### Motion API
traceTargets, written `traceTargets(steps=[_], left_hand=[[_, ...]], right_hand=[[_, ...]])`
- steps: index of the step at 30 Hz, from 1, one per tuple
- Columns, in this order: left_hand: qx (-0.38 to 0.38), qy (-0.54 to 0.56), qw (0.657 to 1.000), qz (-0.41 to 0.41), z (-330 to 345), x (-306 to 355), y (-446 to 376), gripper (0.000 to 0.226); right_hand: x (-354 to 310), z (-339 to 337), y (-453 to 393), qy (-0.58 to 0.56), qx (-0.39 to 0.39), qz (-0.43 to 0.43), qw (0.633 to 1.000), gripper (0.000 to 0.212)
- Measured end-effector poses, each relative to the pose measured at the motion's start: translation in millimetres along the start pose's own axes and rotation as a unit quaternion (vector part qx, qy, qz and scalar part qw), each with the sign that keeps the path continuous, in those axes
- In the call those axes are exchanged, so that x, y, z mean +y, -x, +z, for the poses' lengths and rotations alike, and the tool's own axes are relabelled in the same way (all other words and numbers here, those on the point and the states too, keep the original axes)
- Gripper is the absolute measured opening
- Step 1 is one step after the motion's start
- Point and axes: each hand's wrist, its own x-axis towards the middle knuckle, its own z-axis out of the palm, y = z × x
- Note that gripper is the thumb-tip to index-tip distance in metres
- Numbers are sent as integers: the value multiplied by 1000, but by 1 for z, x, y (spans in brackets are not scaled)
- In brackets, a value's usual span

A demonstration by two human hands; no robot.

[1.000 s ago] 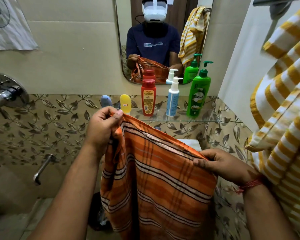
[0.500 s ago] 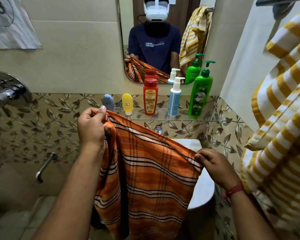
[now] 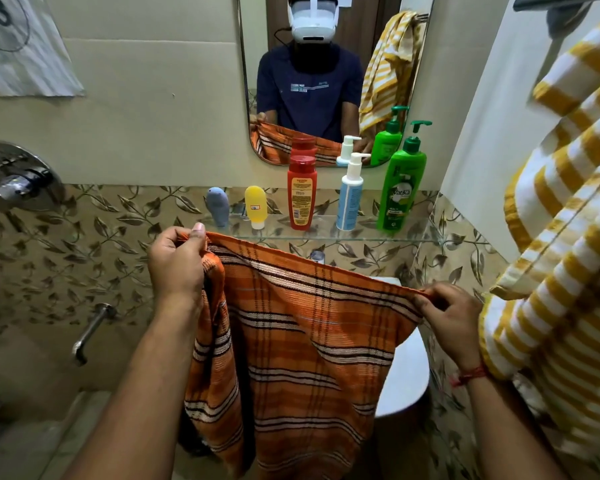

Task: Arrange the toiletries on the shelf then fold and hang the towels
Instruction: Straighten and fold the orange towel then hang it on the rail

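- Orange striped towel [image 3: 309,344]: held up by its top edge between both hands, hanging below the glass shelf [image 3: 413,233] and in front of a white basin [image 3: 406,372]; left side bunched into vertical folds.
- Left hand [image 3: 177,265]: fingers and thumb pinched shut on the towel's upper left corner, held higher than the other end.
- Right hand [image 3: 451,323]: fingertips pinched on the towel's upper right corner; red thread [image 3: 468,374] at the wrist.
- Glass shelf, left to right in a row, each upright: grey-blue tube [image 3: 218,206], yellow tube [image 3: 255,206] standing on its cap, red bottle [image 3: 302,194], white-and-blue pump bottle [image 3: 350,199], green pump bottle [image 3: 400,188].
- Yellow-and-white striped towel [image 3: 561,244]: hung at the right edge of view, just beside the right forearm.
- Mirror [image 3: 329,77]: on the wall above the shelf, reflecting the person, both towels and the bottle tops.
- Chrome tap fitting [image 3: 14,178] and spout [image 3: 90,332]: on the tiled wall at left, well apart from the towel.
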Motion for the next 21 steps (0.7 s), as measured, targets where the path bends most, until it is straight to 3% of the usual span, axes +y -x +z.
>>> traceTargets(steps=[3, 6, 9, 12, 14, 15, 18, 21], left_hand=[[4, -24, 1000, -2, -3, -3, -3, 34], [-2, -45, 999, 6, -5, -6, -3, 30], [-6, -67, 998, 15, -7, -7, -5, 26], [-7, -81, 996, 23, -8, -8, -6, 25], [-10, -84, 996, 26, -8, -9, -6, 25], [-13, -88, 996, 29, -7, -10, -5, 26], [-17, -106, 994, 35, -5, -12, -4, 28], [-11, -105, 994, 33, -5, -12, -4, 26]], right_hand=[[-5, -2, 0, -158, 8, 48, 986, 50], [-8, -5, -1, -230, 17, 65, 971, 64], [-5, -13, -3, -178, -16, 20, 984, 56], [-11, -24, 1, -138, -46, -4, 989, 16], [-6, -26, 3, -101, -43, 12, 994, 49], [-7, -24, 3, -80, -36, 15, 996, 55], [-12, -17, 2, -49, -41, 35, 997, 40], [-13, -15, 7, 11, -122, 34, 992, 25]])
